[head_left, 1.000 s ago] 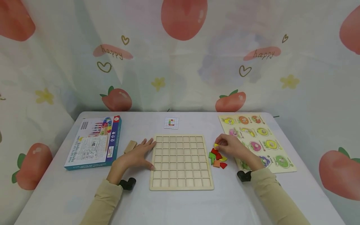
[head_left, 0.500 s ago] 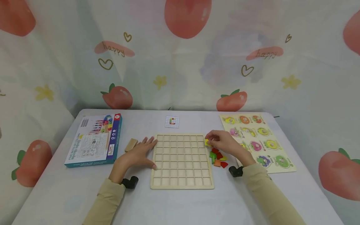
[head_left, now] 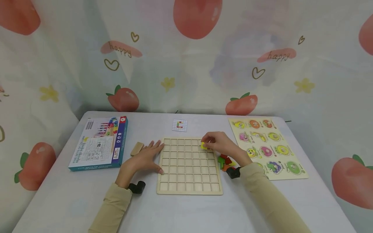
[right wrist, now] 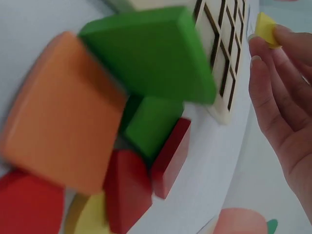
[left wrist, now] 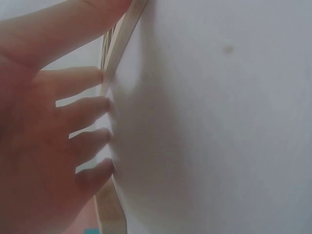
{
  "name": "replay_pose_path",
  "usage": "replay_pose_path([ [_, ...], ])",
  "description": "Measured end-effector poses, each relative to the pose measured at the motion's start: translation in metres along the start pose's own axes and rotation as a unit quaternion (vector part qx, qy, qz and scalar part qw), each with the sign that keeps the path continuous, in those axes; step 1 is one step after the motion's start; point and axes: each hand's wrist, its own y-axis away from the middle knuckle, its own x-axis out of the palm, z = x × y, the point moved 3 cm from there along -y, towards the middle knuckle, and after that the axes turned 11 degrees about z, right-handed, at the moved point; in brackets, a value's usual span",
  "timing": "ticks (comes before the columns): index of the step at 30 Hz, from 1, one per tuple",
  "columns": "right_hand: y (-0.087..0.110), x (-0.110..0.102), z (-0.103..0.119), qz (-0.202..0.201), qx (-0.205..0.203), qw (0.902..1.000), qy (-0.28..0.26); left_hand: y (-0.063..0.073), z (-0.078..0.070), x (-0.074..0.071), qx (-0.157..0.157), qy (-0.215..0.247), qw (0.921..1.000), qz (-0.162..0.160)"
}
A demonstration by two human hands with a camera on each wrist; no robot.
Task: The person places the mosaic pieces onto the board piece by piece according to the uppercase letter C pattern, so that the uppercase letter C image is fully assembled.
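A yellow block (right wrist: 266, 30) is pinched between the thumb and fingers of my right hand (head_left: 219, 143), over the upper right cells of the wooden grid board (head_left: 188, 194). My left hand (head_left: 143, 159) lies with spread, straight fingers along the board's left edge, the thumb and a fingertip touching its rim. In the left wrist view several fingertips (left wrist: 108, 135) of that hand rest on the white tabletop. To the right of the board sits a pile of small coloured pieces, among them a green block (right wrist: 151, 53), an orange block (right wrist: 68, 112) and a red block (right wrist: 127, 190).
A small pattern card (head_left: 179, 125) lies behind the board. A blue-edged box (head_left: 99, 142) is at the left, with a plain wooden block (head_left: 137, 148) between it and the board. A fruit puzzle board (head_left: 269, 147) lies at the right.
My right hand has lifted the yellow block from the pile and carried it left over the board's upper right part. My left hand has stayed at the board's left edge.
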Motion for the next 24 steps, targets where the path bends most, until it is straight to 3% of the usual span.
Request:
replay_pose_path([
  [14, -0.03, 0.007, 0.012, 0.053, -0.008, 0.9983, 0.024, 0.001, 0.001, -0.002, 0.002, 0.005, 1.0, -0.001],
  [24, -0.039, 0.016, 0.014, 0.061, -0.004, 0.9968, 0.051, 0.0, 0.001, 0.0, 0.0, 0.011, 0.9999, 0.002],
])
